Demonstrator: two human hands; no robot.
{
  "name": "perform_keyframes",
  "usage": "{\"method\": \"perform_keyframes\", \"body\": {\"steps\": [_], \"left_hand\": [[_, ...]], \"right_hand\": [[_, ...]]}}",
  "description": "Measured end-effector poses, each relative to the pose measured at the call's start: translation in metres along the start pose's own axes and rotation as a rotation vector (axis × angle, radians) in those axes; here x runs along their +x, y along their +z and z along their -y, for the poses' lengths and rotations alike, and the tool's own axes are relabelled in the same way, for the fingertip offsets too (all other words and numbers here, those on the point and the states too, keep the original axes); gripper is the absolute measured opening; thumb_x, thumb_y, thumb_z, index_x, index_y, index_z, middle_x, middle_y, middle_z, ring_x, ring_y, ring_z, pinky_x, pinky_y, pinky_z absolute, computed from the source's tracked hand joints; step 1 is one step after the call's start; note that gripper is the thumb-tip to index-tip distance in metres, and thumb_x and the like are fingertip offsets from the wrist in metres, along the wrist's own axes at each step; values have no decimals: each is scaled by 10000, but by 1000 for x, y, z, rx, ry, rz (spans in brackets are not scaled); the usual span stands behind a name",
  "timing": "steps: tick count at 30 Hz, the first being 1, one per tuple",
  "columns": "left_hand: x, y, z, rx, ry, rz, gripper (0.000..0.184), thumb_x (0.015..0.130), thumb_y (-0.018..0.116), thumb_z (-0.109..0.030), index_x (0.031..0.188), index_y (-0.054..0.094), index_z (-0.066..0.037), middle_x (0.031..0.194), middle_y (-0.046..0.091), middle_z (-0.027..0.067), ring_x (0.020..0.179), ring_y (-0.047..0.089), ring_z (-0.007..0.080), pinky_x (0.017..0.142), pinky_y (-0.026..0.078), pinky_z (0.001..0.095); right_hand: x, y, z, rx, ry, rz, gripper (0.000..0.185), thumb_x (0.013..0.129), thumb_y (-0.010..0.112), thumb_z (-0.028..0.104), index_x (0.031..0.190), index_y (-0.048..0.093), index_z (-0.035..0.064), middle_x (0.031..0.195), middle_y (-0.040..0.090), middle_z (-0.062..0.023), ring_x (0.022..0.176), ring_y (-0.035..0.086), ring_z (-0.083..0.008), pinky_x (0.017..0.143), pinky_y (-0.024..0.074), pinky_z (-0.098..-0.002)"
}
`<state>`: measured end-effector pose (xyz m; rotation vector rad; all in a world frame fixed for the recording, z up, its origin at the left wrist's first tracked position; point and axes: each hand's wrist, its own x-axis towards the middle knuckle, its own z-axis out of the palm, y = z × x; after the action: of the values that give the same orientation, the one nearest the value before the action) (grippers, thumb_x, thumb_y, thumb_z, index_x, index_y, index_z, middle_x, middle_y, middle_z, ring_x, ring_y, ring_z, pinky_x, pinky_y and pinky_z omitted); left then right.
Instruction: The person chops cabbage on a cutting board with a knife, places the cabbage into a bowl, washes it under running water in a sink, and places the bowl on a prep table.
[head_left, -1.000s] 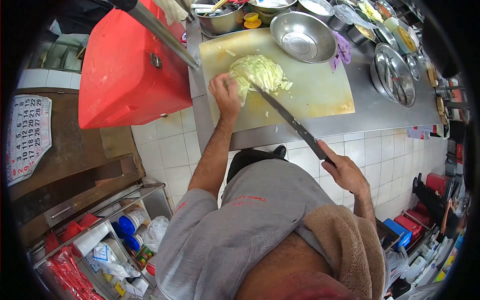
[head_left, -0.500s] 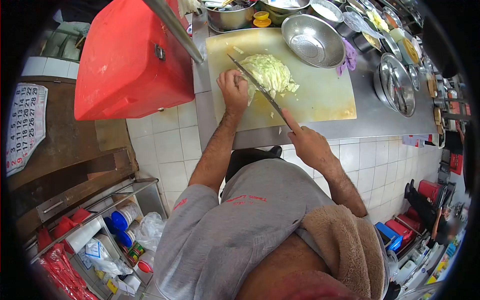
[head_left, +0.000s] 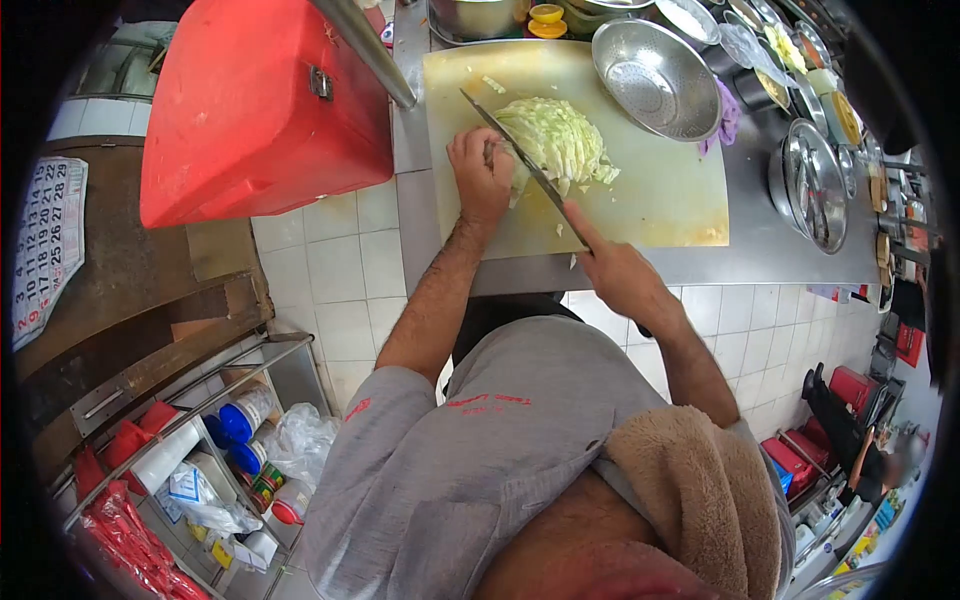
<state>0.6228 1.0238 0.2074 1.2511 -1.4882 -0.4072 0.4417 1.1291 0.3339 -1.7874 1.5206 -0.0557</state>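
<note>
The left hand (head_left: 482, 178) clutches the left edge of the cabbage (head_left: 556, 138); the right hand (head_left: 624, 282), nearer the body, grips a knife (head_left: 544, 186).

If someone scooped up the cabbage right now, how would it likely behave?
The cabbage would probably come apart, since much of it lies sliced. Its strips look thin and leafy, so likely light and floppy. Pushing may scatter some: small bits lie loose on the cutting board.

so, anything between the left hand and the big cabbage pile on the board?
Yes: the knife. Held in the right hand, its blade slants between the left hand and the cabbage pile. Nothing else visible blocks it.
</note>
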Motion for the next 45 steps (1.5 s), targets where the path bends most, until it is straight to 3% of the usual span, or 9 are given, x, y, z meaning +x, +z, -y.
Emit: {"method": "perform_keyframes", "body": {"steps": [3,10,13,18,24,31,34,43,45], "left_hand": [[-2,1,-1,-16,-6,9,169,751,503,-78,913,515,-33,931,520,132,909,451,317,850,350,422],[-1,2,-2,-47,-2,-90,123,757,486,-49,878,488,-30,897,505,127,858,435,311,817,349,408],[-3,-1,-1,-14,7,-80,124,748,485,-36,871,485,-31,895,505,126,851,433,313,815,349,407],[-3,1,0,1,30,-66,148,723,488,-14,869,491,-37,890,508,127,861,439,315,815,353,411],[-2,2,-3,40,117,-98,185,701,498,10,878,498,-46,879,516,127,855,453,321,794,369,421],[-2,2,-1,52,100,-84,192,699,502,14,882,508,-44,897,527,133,860,458,335,793,380,430],[-3,2,-1,48,70,-73,189,698,504,13,879,510,-43,910,532,133,876,462,338,796,386,432],[-1,-2,-3,27,56,-27,175,706,503,-19,879,515,-41,907,544,124,876,474,322,821,385,414],[-1,-1,-3,17,55,-39,174,708,501,-24,881,515,-41,907,545,122,872,475,319,825,382,411]], "right_hand": [[45,27,-15,64,-56,-32,664,879,465,106,1455,166,247,833,605,-290,763,589,-446,723,443,-519],[33,12,-9,64,-31,4,650,869,483,112,1444,206,236,881,603,-291,813,583,-451,750,440,-509],[-1,4,-6,57,-162,-165,652,871,491,120,1444,202,232,877,611,-273,801,582,-451,750,444,-512],[-43,-22,26,-32,59,-39,631,912,486,156,1453,168,225,851,625,-239,784,602,-415,725,459,-498],[-56,-15,27,-159,80,18,653,920,485,162,1462,126,221,738,606,-205,709,614,-368,667,484,-484],[-63,-18,33,-178,153,74,657,916,490,145,1460,132,229,771,605,-236,741,601,-400,692,461,-489],[-67,-12,25,-246,72,35,645,921,474,172,1462,129,238,734,601,-197,673,612,-362,647,494,-480],[-5,-5,29,-182,147,130,641,905,448,124,1459,139,221,716,599,-254,667,599,-406,657,469,-506],[23,5,18,-40,73,87,638,904,446,125,1457,140,218,781,609,-265,709,598,-426,682,457,-518]]}}
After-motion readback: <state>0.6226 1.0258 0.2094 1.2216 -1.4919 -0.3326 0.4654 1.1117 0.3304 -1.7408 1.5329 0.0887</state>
